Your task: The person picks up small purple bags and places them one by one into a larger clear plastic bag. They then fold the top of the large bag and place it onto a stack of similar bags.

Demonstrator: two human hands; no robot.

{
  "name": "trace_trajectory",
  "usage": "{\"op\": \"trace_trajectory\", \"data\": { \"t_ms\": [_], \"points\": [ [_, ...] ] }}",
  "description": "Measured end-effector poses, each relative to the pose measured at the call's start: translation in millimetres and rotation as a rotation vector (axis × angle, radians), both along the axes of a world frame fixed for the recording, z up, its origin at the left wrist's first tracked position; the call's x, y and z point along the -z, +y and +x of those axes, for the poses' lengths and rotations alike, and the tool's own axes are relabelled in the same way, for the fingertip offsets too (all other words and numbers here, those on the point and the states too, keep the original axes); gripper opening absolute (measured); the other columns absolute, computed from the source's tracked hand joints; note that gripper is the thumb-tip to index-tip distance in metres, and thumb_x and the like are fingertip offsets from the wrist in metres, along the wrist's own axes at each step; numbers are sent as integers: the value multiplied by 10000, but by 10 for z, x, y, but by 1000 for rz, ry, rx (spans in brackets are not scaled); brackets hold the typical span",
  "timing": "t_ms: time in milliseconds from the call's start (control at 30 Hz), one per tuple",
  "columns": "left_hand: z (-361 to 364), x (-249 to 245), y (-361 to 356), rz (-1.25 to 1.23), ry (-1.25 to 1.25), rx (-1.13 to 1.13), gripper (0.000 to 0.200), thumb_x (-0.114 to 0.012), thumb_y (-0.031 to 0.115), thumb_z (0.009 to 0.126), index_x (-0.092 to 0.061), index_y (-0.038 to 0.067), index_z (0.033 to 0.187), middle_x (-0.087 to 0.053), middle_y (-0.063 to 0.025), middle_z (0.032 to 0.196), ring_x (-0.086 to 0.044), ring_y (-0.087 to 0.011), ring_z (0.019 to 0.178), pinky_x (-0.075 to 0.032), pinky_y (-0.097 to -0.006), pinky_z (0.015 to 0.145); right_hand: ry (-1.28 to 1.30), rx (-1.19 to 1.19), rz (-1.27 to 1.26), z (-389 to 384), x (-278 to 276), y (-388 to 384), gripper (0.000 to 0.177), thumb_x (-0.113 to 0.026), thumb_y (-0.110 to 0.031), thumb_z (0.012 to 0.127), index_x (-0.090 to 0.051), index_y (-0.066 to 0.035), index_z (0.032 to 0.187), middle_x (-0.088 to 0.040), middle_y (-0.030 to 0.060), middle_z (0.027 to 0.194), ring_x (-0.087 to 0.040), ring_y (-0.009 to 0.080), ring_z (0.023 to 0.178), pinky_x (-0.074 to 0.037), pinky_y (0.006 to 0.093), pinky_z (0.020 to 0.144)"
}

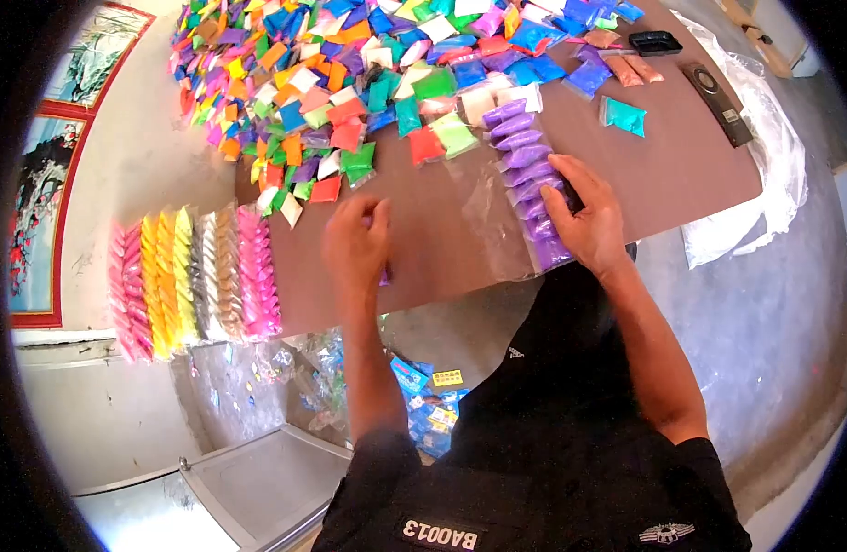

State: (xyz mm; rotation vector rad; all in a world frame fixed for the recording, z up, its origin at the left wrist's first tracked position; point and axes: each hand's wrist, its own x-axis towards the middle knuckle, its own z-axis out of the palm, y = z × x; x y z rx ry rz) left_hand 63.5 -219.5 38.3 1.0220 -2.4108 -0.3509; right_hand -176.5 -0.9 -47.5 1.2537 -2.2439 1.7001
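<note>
A row of overlapping purple packets point(525, 152) lies along the table in clear plastic wrapping point(497, 221). My right hand point(589, 216) is at the row's right side, thumb and fingers pressed onto the packets. To the left, my left hand point(357, 244) is closed above the table near its front edge, slightly blurred. A bit of a purple packet point(384, 276) shows at its lower side; the rest is hidden by the hand.
A large heap of small coloured packets point(350, 64) covers the back of the brown table point(423, 212). Pink, yellow, white and brown packet rows point(198, 276) line the left edge. A teal packet point(623, 117), black tray point(655, 42) and dark long device point(718, 103) lie at right.
</note>
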Motion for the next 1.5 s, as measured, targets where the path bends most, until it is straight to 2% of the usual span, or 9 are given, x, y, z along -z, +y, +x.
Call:
{"op": "trace_trajectory", "data": {
  "t_ms": [67,200,300,467,567,667,867,1100,1500],
  "points": [
    [403,67,-13,-84,-222,-215,240,-804,280,960,-799,49,1024,-795,-148,958,-768,-339,828,-596,-445,760,3,-1,0,7,-3,0,393,-820,-171,942,-769,-52,1313,-761,192,1336,-733,393,1209,-569,465,1052],
    [789,184,69,27,-338,-283,294,-835,308,935,-801,43,1058,-798,-149,930,-777,-324,838,-598,-430,760,-14,-16,-41,8,-12,-7,383,-817,-164,944,-773,-45,1304,-764,199,1320,-740,387,1198,-579,454,1037],
    [839,246,151,217,-94,-233,364,-873,289,905,-783,6,1117,-782,-140,895,-764,-278,815,-582,-401,729,2,-9,-42,13,-37,1,376,-816,-160,942,-777,-41,1297,-767,203,1308,-747,385,1183,-587,453,1023],
    [875,449,94,618,249,-76,332,-872,180,943,-754,-16,1184,-705,-8,885,-638,-87,760,-504,-260,664,60,13,-45,-14,-12,1,370,-819,-161,939,-781,-38,1286,-775,206,1286,-758,392,1157,-597,460,1003],
    [709,190,131,736,213,-51,281,-849,156,969,-755,-1,1182,-691,18,890,-614,-48,754,-479,-230,645,58,13,-40,-10,-2,-8,373,-831,-189,937,-786,-50,1281,-777,198,1285,-755,391,1164,-593,469,1006],
    [336,-128,173,779,319,-8,269,-843,136,969,-756,4,1187,-703,6,898,-618,-62,740,-480,-237,630,55,36,-5,-2,23,-8,375,-835,-197,937,-789,-62,1284,-774,196,1296,-748,387,1176,-587,462,1013],
    [-583,52,-110,734,639,194,234,-786,86,1001,-757,6,1219,-756,-35,983,-686,-94,781,-551,-253,626,30,28,-9,-1,28,0,384,-843,-206,933,-791,-70,1289,-770,189,1308,-741,386,1176,-577,457,1012],
    [-1365,429,-277,662,622,225,263,-747,67,1025,-757,23,1284,-778,-50,1097,-764,-136,951,-634,-273,710,13,20,36,5,-29,24,409,-847,-188,926,-780,-76,1313,-760,185,1324,-736,379,1179,-569,459,1019],
    [-1600,557,-358,878,492,319,137,-675,77,1084,-732,35,1201,-715,-14,972,-728,-124,708,-528,-250,531,-22,3,70,21,-117,38,444,-855,-175,919,-766,-64,1340,-760,169,1332,-729,347,1205,-552,451,1037]
  ]
}}
